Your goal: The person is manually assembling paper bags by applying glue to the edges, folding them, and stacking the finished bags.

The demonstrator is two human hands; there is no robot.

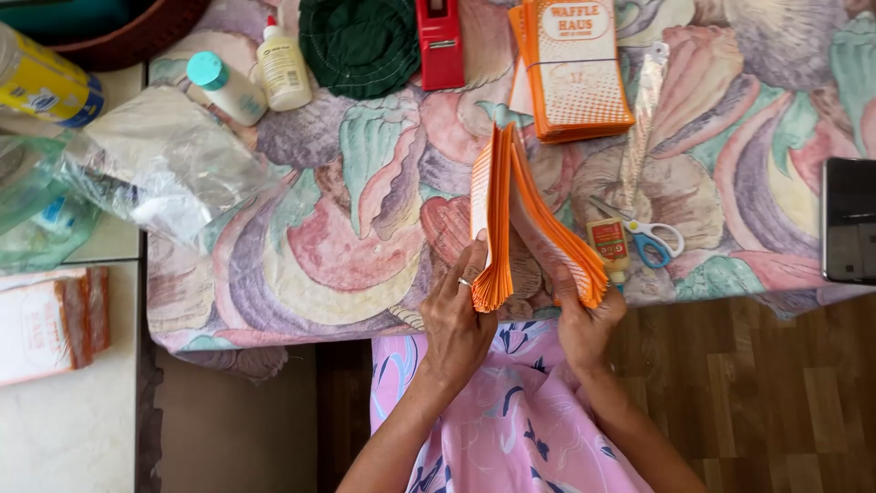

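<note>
Head view. My left hand point(456, 324) and my right hand point(584, 321) hold a fanned sheaf of flat orange-and-white paper bags point(525, 224) upright above the near edge of the table draped in a shell-patterned cloth point(365, 228). The left fingers are clamped on the bottom of the left half of the sheaf, thumb in front; the right fingers are closed around the bottom of the right half, so the sheaf splays open into a V between them.

Risk, as I judge it: the grip is only at the lower edges, so loose bags could slide out of the splayed halves and drop past the table edge onto the wooden floor point(776, 393).

Containers. A second bundle of orange paper bags bound by a thin band point(577, 73) lies flat further back. A small glue bottle with a red label point(610, 246) lies just beside the blue-handled scissors point(650, 236). A white bottle with a red tip point(283, 66) and a white bottle with a teal cap point(224, 87) lie at the far left; their contents cannot be seen. A crumpled clear plastic bag point(155, 160) holds something indistinct.
</note>
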